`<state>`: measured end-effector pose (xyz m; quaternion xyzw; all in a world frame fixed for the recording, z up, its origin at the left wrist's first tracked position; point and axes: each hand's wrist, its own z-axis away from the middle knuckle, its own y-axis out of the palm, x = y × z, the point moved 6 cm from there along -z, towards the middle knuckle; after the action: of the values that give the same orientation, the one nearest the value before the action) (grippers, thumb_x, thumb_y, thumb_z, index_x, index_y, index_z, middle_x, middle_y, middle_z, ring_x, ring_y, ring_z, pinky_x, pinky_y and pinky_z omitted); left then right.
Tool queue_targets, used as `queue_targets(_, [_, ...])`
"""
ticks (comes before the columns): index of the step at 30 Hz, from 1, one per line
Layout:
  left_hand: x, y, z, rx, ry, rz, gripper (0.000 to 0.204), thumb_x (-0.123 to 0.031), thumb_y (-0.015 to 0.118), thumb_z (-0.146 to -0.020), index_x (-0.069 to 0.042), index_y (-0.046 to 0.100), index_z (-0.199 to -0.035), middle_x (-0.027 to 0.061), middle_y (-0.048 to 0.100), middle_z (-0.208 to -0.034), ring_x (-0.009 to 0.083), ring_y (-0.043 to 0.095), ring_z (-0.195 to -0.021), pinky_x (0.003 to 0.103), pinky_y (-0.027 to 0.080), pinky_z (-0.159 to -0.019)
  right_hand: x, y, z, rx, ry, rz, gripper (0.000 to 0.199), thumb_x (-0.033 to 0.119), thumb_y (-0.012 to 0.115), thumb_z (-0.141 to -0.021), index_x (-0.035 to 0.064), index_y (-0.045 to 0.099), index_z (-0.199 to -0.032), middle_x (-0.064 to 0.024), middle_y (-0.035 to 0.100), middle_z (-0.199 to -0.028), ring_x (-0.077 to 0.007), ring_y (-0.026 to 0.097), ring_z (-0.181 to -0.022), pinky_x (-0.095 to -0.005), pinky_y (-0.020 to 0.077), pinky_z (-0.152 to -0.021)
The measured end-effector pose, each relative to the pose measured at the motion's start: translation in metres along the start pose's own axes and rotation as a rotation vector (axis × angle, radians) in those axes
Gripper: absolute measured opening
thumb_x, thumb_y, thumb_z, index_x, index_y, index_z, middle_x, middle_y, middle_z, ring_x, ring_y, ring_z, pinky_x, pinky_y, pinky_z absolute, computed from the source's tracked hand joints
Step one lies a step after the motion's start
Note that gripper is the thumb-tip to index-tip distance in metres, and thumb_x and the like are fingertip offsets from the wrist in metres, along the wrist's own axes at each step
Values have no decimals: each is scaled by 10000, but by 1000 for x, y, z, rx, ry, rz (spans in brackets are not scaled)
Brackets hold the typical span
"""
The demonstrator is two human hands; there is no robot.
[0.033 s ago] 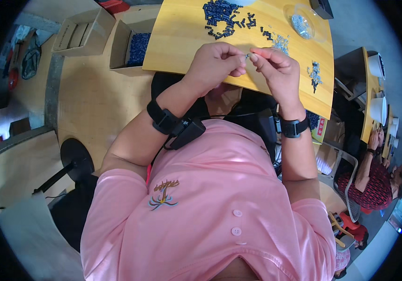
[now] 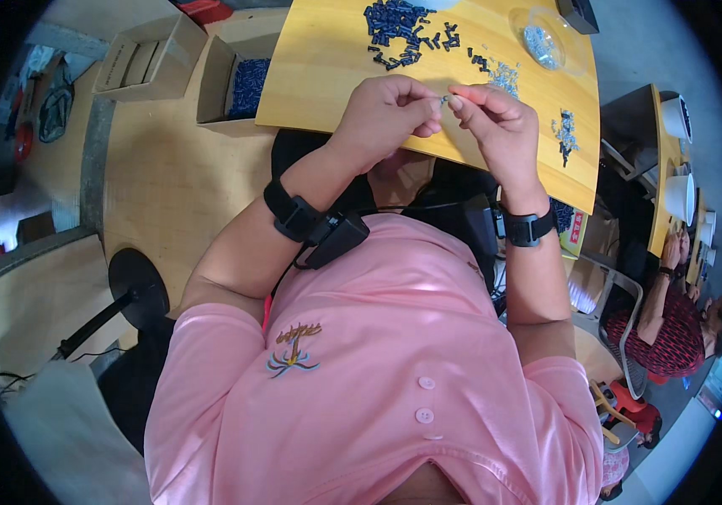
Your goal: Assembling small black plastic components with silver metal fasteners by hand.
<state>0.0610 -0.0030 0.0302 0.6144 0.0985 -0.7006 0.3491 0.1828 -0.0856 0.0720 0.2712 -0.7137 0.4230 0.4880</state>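
Yellow wooden tabletop [image 2: 319, 71]: black parts [image 2: 393, 21], clear pieces [image 2: 504, 77]
Left hand [image 2: 386, 116]: pinching a tiny bluish piece [image 2: 444, 99]
Right hand [image 2: 502, 126]: fingertips just beside it, grip unclear

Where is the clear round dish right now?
In the head view, the clear round dish sits toward the upper right of the yellow tabletop, beyond the right hand, just past a loose heap of small silvery pieces.

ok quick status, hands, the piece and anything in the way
Left hand pinching tiny pale piece, mostly hidden. Right hand close beside it, grip unclear. Loose black parts beyond on yellow table, clear of both hands.
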Motion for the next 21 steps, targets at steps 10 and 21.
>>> queue_targets(10, [-6, -2, 3, -70, 58, -196, 179, -74, 607, -857, 45, 605, -990, 84, 649, -823, 112, 636, -705, 212, 527, -659, 0, 3, -4, 110, -16, -71, 136, 23, 675, -787, 10, 688, -921, -24, 636, -771, -71, 560, -703, -200, 447, -636])
queue_targets(21, [-6, -3, 6, -106, 25, -115, 157, -60, 588, -865, 48, 601, -978, 78, 644, -823, 109, 632, -707, 209, 523, -645, -4, 11, -7, 124, 71, -272, 129, 16, 661, -807, 9, 693, -931, -8, 653, -786, -47, 564, -682, -177, 456, -622])
